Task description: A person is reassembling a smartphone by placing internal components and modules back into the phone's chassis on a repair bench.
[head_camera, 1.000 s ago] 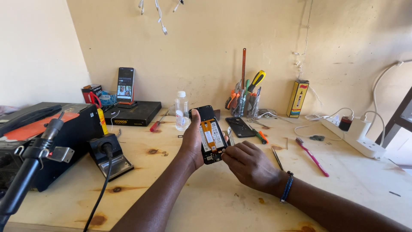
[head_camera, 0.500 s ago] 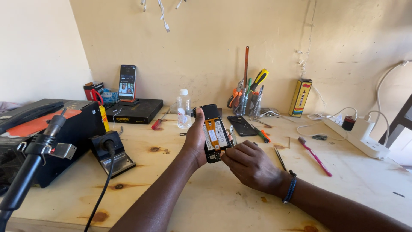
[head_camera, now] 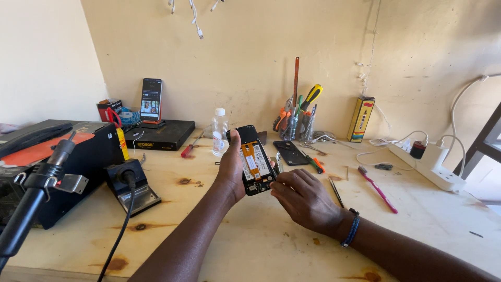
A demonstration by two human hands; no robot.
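Plain wooden workbench (head_camera: 245, 245) against a beige wall, tools everywhere. The left hand (head_camera: 232, 169) is clamped around an opened phone (head_camera: 254, 159), held upright above the bench. Back cover's already off, so the battery and orange flex are exposed; the internals look like they're all in place. The right hand (head_camera: 305, 201) has its fingertips pinched together at the phone's lower right edge.
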